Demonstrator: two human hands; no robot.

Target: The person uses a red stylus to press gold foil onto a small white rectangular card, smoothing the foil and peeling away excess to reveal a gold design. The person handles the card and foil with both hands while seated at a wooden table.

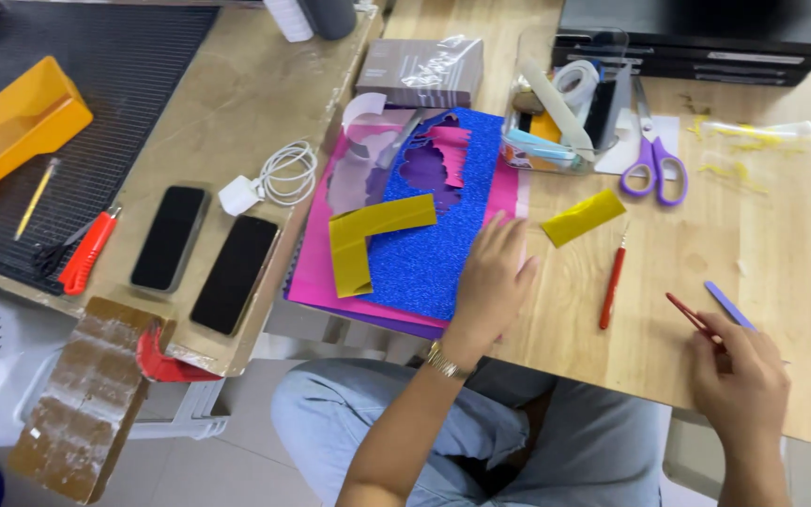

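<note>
Left hand (492, 274) flat, fingers spread on blue glitter sheet (429, 235) | right hand (739, 376) pinching red stick (692, 317) (thin one) | risk: sheet stack could slide off bench (668, 282) edge under a loose press

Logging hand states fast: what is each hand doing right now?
Left hand: open, flat on the blue glitter sheet.
Right hand: closed, pinching a thin red stick.

Left hand (492, 272) flat on blue glitter sheet (434, 235); right hand (742, 376) pinching, seemingly, red stick (687, 314).

Two phones (169, 237) (234, 272) — one scissors (654, 164)
</note>
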